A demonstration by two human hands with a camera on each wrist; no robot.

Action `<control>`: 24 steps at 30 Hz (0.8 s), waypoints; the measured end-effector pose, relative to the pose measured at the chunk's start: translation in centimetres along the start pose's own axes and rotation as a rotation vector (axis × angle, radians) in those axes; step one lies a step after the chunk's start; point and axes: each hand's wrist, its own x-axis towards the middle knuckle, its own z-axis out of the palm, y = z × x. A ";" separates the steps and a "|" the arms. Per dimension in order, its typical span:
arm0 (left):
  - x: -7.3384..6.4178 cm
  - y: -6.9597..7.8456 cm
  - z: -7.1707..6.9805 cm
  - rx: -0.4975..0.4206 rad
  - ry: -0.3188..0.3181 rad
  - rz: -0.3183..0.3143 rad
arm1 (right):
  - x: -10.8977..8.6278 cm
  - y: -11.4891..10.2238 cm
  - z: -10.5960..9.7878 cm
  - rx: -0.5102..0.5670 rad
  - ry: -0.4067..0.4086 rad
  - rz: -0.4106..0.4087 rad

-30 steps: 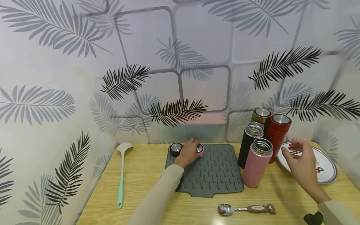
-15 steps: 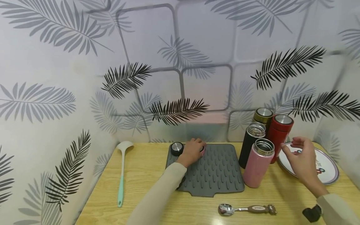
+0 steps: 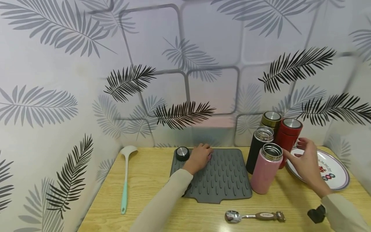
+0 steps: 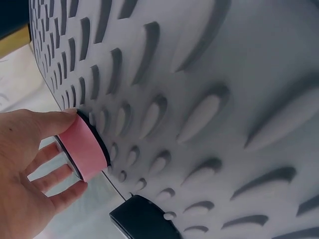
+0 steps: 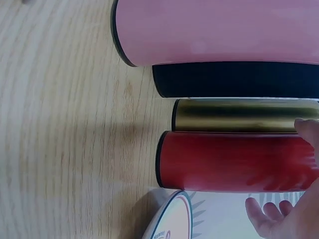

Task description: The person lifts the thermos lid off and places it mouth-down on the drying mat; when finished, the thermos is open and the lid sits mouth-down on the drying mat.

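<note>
My left hand (image 3: 199, 157) pinches a pink bottle lid (image 4: 84, 147) between thumb and fingers; the lid rests on the dark grey ridged mat (image 3: 223, 174). In the head view the hand hides that lid. A black lid (image 3: 182, 153) with a silver top sits beside it, to the left. My right hand (image 3: 307, 162) is next to the capped red thermos (image 3: 288, 135), its fingers spread loosely and holding nothing. Left of the red one stand an uncapped pink thermos (image 3: 266, 170) and an uncapped black thermos (image 3: 256, 149). Behind them is a capped gold thermos (image 5: 239, 114), partly hidden.
A white plate (image 3: 337, 170) with a coloured print lies at the right, beyond my right hand. Near the front edge is a spoon (image 3: 255, 216) with a brown handle. A ladle (image 3: 126, 177) with a mint-green handle lies at the left. A patterned wall rises behind the table.
My right hand has moved left, from over the plate to beside the red thermos. My left hand has stayed at the pink lid, shifting slightly and now covering it in the head view.
</note>
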 end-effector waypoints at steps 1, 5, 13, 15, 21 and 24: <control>0.0 0.0 0.0 -0.002 0.005 0.000 | 0.1 0.1 0.1 0.005 -0.004 -0.006; 0.1 0.1 0.2 -0.024 0.040 0.012 | 0.5 0.4 0.3 0.027 -0.007 -0.011; 0.1 -0.2 0.4 -0.056 0.048 0.015 | 1.1 0.8 1.1 0.093 -0.024 0.037; 0.1 -0.2 0.2 -0.054 0.042 0.022 | 1.1 0.9 1.2 0.086 -0.018 0.056; 0.2 -0.4 0.6 -0.079 0.082 0.024 | 0.8 0.8 1.6 0.067 0.045 0.079; 0.0 -0.6 0.9 -0.119 0.096 -0.006 | 0.6 0.2 1.5 0.073 0.051 0.075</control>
